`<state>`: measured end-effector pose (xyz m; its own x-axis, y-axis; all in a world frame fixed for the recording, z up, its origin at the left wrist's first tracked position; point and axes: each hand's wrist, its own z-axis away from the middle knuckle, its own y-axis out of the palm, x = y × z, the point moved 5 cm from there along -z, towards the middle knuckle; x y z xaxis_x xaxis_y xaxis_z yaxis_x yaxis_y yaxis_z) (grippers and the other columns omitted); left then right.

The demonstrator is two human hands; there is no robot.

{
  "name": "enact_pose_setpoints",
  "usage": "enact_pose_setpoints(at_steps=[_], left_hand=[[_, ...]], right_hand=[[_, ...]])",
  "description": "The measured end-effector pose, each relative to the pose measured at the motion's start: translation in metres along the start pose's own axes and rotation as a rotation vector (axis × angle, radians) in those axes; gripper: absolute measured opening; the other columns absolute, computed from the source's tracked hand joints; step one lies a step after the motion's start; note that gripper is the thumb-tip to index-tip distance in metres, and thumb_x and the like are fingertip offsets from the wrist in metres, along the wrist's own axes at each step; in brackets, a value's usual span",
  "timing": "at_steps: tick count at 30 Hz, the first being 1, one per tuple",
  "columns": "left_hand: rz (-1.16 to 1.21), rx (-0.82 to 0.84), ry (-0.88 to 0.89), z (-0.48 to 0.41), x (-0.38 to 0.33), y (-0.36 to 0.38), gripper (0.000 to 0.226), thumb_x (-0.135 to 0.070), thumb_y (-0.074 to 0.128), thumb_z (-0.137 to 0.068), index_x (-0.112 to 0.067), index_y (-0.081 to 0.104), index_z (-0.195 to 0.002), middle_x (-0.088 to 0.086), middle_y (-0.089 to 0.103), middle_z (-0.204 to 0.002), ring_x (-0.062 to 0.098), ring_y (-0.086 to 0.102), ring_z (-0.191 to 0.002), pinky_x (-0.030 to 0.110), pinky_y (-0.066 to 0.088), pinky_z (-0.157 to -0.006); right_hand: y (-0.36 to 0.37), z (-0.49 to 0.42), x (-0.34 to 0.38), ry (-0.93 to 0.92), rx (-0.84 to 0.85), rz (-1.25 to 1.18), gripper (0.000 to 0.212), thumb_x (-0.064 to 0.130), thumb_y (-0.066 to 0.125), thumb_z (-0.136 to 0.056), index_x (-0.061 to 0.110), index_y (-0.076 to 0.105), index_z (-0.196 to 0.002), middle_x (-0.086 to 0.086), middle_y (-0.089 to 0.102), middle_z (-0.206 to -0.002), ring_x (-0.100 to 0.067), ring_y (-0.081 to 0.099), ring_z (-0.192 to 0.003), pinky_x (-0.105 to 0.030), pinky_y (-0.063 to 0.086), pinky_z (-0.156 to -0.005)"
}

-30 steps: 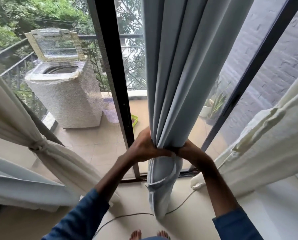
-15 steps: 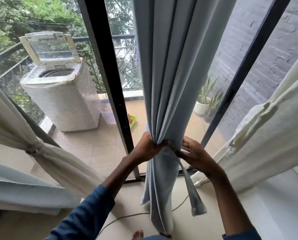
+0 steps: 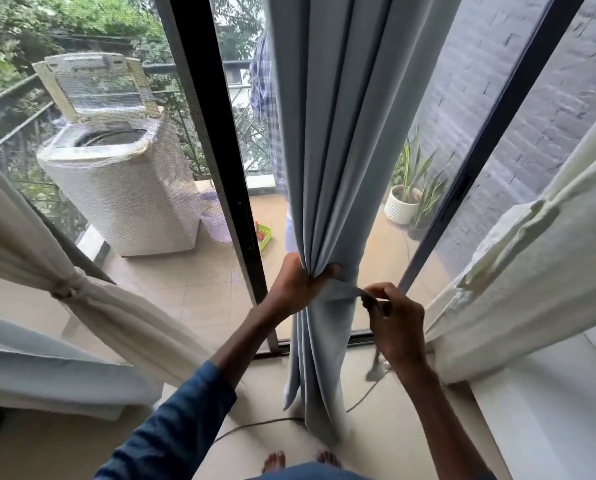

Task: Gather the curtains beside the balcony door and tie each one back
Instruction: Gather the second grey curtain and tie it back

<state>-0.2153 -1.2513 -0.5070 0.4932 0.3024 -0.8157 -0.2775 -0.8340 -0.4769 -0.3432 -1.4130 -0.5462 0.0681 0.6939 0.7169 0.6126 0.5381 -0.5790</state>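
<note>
At the far left a cream curtain (image 3: pixel 123 317) is cinched by a knotted tie (image 3: pixel 64 289). Beyond the glass, a top-loading washing machine (image 3: pixel 127 195) stands on the balcony with its lid raised. Just right of the black door frame (image 3: pixel 220 150), the left hand (image 3: pixel 300 282) curls its fingers round the bunched folds of the grey-blue curtain (image 3: pixel 331 133), which hangs mid-doorway down to the floor. A narrow fabric strip (image 3: pixel 347 289) runs from that hand across the curtain's front to the right hand (image 3: pixel 397 317), whose thumb and fingertips pinch its end. A potted plant (image 3: pixel 404 202) sits outside. Another cream curtain (image 3: pixel 532 265) slants along the right edge.
</note>
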Motion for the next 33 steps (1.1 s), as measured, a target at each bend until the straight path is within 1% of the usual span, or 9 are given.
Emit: enact_pose_setpoints(at_steps=[11,15,18,21,23,25,28,31,33], left_hand=[[0.090,0.190,-0.050,0.005,-0.002,-0.009,0.029,-0.033,0.067,-0.094,-0.003,0.068,-0.096,0.018,0.070,-0.091,0.036,0.068,-0.089,0.053,0.054,-0.072],[0.027,0.188,-0.036,0.011,-0.002,-0.008,0.041,-0.041,0.065,-0.092,0.000,0.065,-0.097,0.019,0.069,-0.089,0.035,0.067,-0.086,0.051,0.054,-0.070],[0.025,0.206,-0.025,0.018,-0.007,-0.003,0.040,-0.040,0.065,-0.094,0.001,0.065,-0.097,0.021,0.068,-0.090,0.034,0.067,-0.086,0.050,0.053,-0.071],[0.008,0.250,0.014,0.024,-0.016,0.004,0.031,-0.032,0.066,-0.096,-0.002,0.065,-0.104,0.016,0.069,-0.097,0.030,0.066,-0.092,0.046,0.053,-0.076],[-0.023,0.256,0.064,0.027,-0.023,0.008,0.031,-0.029,0.068,-0.095,-0.008,0.063,-0.117,0.012,0.066,-0.114,0.022,0.060,-0.108,0.040,0.051,-0.094],[-0.086,0.203,0.137,0.027,-0.028,0.006,0.053,-0.030,0.071,-0.091,-0.015,0.050,-0.138,0.011,0.050,-0.138,0.015,0.036,-0.130,0.029,0.029,-0.115],[-0.194,0.161,0.088,0.020,-0.019,-0.002,0.082,-0.054,0.061,-0.084,-0.017,0.035,-0.152,0.010,0.036,-0.146,0.019,0.021,-0.139,0.032,0.014,-0.119],[-0.303,0.243,0.043,0.021,-0.005,-0.007,0.062,-0.064,0.052,-0.089,-0.029,0.046,-0.140,0.002,0.050,-0.135,0.020,0.035,-0.134,0.045,0.016,-0.117],[-0.420,0.276,0.114,0.027,-0.006,-0.008,0.039,-0.063,0.047,-0.096,-0.035,0.060,-0.119,-0.006,0.058,-0.106,0.016,0.050,-0.111,0.050,0.030,-0.107]], right_hand=[[-0.037,-0.044,-0.029,-0.054,-0.064,0.110,0.020,0.000,0.073,-0.087,0.012,0.081,-0.101,-0.003,0.079,-0.102,-0.023,0.074,-0.099,-0.036,0.057,-0.088],[-0.040,-0.051,-0.035,-0.017,-0.166,0.269,0.020,0.008,0.083,-0.078,0.017,0.082,-0.096,-0.007,0.067,-0.092,-0.031,0.062,-0.091,-0.038,0.049,-0.083],[-0.034,-0.059,-0.029,0.078,-0.098,0.293,0.019,0.013,0.082,-0.080,0.020,0.082,-0.098,-0.009,0.064,-0.084,-0.033,0.063,-0.082,-0.036,0.052,-0.075],[-0.017,-0.073,-0.006,0.098,0.077,0.149,0.007,0.005,0.073,-0.078,0.010,0.076,-0.075,-0.006,0.065,-0.063,-0.020,0.065,-0.067,-0.020,0.042,-0.060],[-0.006,-0.082,0.012,0.101,0.173,0.017,0.021,0.016,0.067,-0.069,0.009,0.054,-0.055,-0.001,0.053,-0.053,-0.008,0.053,-0.066,-0.031,0.041,-0.051],[-0.001,-0.083,0.033,0.100,0.257,-0.191,0.025,0.026,0.067,-0.066,0.004,0.057,-0.070,-0.012,0.063,-0.066,0.003,0.051,-0.068,-0.038,0.053,-0.057],[0.009,-0.074,0.050,0.124,0.530,-0.639,0.056,0.021,0.090,-0.072,0.014,0.056,-0.116,0.004,0.071,-0.108,0.019,0.064,-0.089,-0.007,0.051,-0.075],[0.019,-0.063,0.057,0.197,0.766,-0.921,0.040,0.019,0.073,-0.087,0.018,0.062,-0.125,0.009,0.076,-0.116,-0.004,0.069,-0.109,-0.021,0.055,-0.087],[0.024,-0.063,0.056,0.324,0.760,-0.969,0.023,0.011,0.066,-0.090,0.020,0.079,-0.107,0.005,0.078,-0.108,-0.008,0.072,-0.104,-0.027,0.056,-0.086]])
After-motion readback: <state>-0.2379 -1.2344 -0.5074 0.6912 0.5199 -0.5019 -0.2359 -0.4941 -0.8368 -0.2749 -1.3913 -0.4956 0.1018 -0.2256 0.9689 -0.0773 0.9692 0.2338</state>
